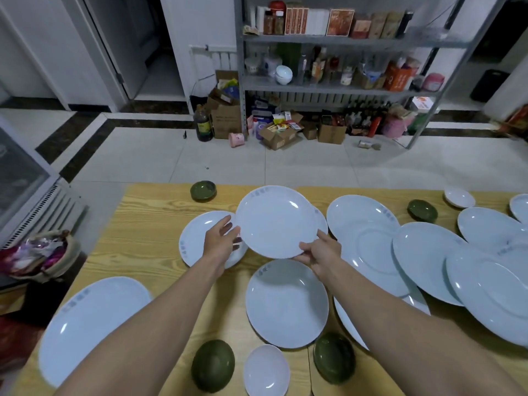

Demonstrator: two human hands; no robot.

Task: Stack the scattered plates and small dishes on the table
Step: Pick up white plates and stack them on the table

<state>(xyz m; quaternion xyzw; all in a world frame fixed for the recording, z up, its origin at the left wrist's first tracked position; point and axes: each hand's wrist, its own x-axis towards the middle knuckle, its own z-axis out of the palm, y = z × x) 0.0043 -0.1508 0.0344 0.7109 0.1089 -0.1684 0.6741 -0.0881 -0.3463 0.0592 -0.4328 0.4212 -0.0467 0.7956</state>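
Left grip (221, 238), right grip (320, 252), both holding pale plate (275, 221), above wooden table (143, 224)

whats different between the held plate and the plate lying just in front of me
The held plate is raised and tilted; the near plate lies flat on the table. The left hand and right hand grip the held plate's rim; nothing touches the near plate. Both are pale blue, grey-marked at the rim.
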